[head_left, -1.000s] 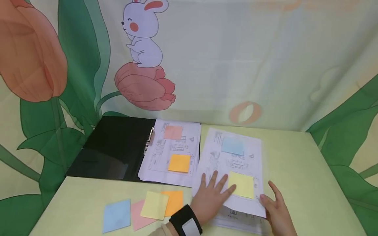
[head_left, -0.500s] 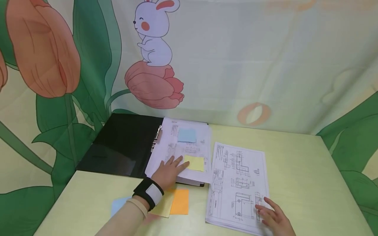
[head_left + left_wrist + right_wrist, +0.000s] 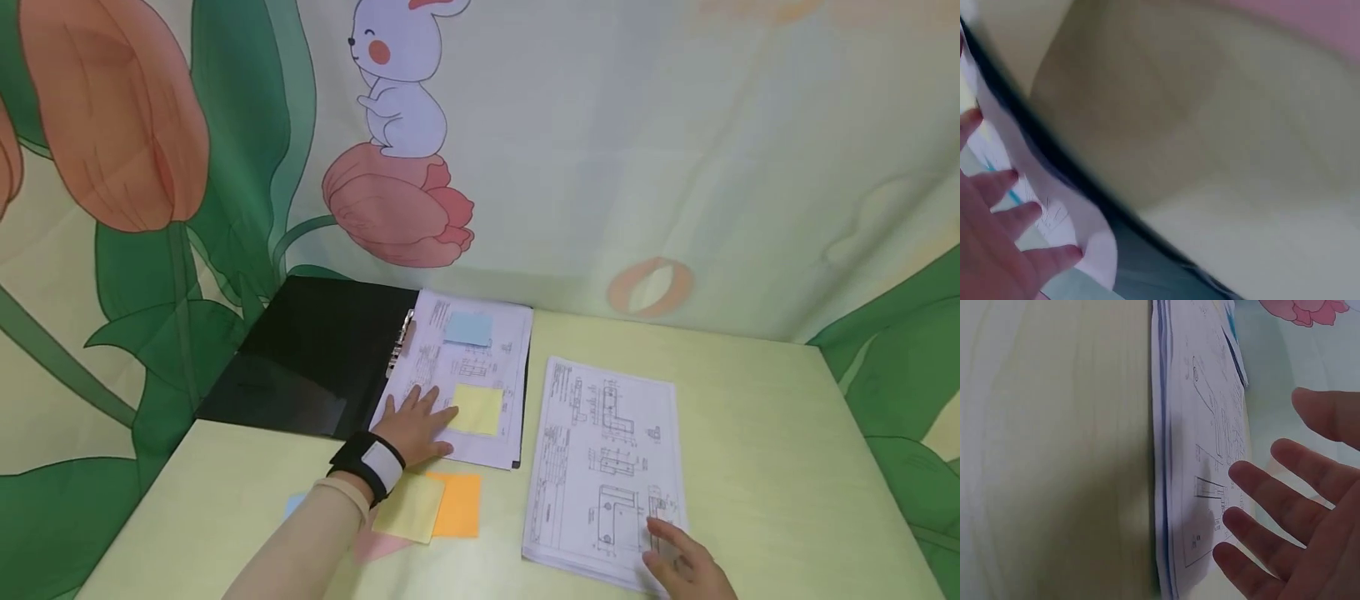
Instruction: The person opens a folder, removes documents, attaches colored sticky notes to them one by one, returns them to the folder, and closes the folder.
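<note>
My left hand [image 3: 411,433] rests with spread fingers on the lower left part of the printed sheet [image 3: 431,367] lying in the black ring binder [image 3: 315,350]. A blue sticky note [image 3: 468,329] is on that sheet's upper part, and a yellow sticky note [image 3: 477,410] lies right at my left fingertips. In the left wrist view, the fingers [image 3: 1054,259] lie over the sheet near its edge. My right hand [image 3: 690,567] is over the lower right corner of a stack of drawings [image 3: 600,467], fingers loosely bent and holding nothing. The right wrist view shows its fingers [image 3: 1279,494] apart beside the stack.
In front of the binder lie loose sticky notes: yellow [image 3: 408,508], orange [image 3: 459,504], pink [image 3: 378,546] and a blue one [image 3: 294,503] mostly behind my left forearm. The binder's metal clip [image 3: 400,342] stands along its spine. A printed curtain [image 3: 562,167] backs the table.
My left hand carried the sheet with blue and yellow notes leftward from the stack onto the binder, covering the sheet with pink and orange notes. It then drew slightly left. The right hand lowered a little.
</note>
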A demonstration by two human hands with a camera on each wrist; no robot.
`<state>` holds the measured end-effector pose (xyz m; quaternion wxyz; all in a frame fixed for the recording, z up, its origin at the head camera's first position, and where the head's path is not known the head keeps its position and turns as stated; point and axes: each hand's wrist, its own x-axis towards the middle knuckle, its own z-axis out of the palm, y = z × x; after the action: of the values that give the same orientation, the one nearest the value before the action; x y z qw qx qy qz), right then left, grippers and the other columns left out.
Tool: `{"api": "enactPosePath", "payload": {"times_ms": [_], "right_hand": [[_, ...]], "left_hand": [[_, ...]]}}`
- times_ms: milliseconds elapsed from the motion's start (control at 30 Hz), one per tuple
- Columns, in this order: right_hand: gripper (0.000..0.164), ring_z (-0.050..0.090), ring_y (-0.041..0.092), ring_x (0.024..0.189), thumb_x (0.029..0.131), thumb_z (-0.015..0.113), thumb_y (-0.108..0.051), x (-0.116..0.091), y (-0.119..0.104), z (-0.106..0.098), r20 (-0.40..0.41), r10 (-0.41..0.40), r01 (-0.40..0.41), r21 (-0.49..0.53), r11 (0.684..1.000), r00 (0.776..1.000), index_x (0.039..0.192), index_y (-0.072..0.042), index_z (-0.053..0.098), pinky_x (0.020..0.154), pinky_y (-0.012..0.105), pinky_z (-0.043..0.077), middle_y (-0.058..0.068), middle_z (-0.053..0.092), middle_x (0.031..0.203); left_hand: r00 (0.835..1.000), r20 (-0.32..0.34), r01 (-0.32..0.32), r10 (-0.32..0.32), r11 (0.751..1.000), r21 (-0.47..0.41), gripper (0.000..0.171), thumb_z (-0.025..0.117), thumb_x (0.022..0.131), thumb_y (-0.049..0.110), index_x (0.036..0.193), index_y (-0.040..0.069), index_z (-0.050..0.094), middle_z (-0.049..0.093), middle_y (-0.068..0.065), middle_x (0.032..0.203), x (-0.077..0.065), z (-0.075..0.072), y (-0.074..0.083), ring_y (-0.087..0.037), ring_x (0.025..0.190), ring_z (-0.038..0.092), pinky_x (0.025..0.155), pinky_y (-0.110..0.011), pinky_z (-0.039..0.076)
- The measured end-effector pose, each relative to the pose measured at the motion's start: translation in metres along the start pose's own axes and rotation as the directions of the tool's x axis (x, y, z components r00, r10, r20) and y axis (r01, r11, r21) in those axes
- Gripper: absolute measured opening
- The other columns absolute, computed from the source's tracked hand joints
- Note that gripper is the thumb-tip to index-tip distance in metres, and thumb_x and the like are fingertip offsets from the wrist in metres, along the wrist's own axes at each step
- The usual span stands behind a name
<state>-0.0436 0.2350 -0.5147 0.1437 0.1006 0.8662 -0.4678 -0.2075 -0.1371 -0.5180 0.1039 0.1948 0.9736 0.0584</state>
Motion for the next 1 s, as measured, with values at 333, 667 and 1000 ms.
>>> {"api": "enactPosePath", "payload": {"times_ms": [333, 667, 1000], "right_hand": [[0.046, 0.027, 0.046, 0.129, 0.083, 0.067, -0.026, -0.002, 0.007, 0.003, 0.032, -0.084, 0.09, -0.409, 0.908, 0.996, 0.122, -0.004, 0.056, 0.101, 0.058, 0.022, 0.02, 0.045, 0.134], [0.045, 0.027, 0.045, 0.129, 0.083, 0.067, -0.028, -0.004, 0.011, 0.001, 0.03, -0.081, 0.086, -0.417, 0.905, 0.996, 0.12, -0.004, 0.058, 0.102, 0.056, 0.023, 0.019, 0.045, 0.134], [0.041, 0.03, 0.044, 0.128, 0.081, 0.068, -0.023, -0.003, 0.012, 0.003, -0.006, -0.126, 0.111, -0.429, 0.896, 0.992, 0.118, -0.005, 0.06, 0.1, 0.057, 0.025, 0.018, 0.046, 0.134]], "left_hand": [[0.973, -0.08, -0.212, 0.218, 0.974, 0.086, 0.06, 0.076, 0.062, 0.057, 0.101, 0.014, 0.063, 0.053, -0.002, 0.088, -0.036, -0.002, 0.02, -0.02, 0.082, 0.047, 0.069, -0.035, 0.042], [0.997, -0.03, -0.066, 0.067, 0.997, 0.047, 0.052, 0.089, 0.055, 0.033, 0.094, 0.013, 0.062, 0.055, -0.004, 0.085, -0.063, 0.004, 0.005, -0.024, 0.082, 0.046, 0.074, -0.042, 0.041], [1.0, -0.02, -0.002, 0.001, 0.999, -0.043, 0.013, 0.078, 0.073, 0.013, 0.075, 0.015, 0.065, 0.059, 0.002, 0.07, -0.061, -0.011, -0.011, -0.017, 0.065, 0.049, 0.062, -0.036, 0.041]]}}
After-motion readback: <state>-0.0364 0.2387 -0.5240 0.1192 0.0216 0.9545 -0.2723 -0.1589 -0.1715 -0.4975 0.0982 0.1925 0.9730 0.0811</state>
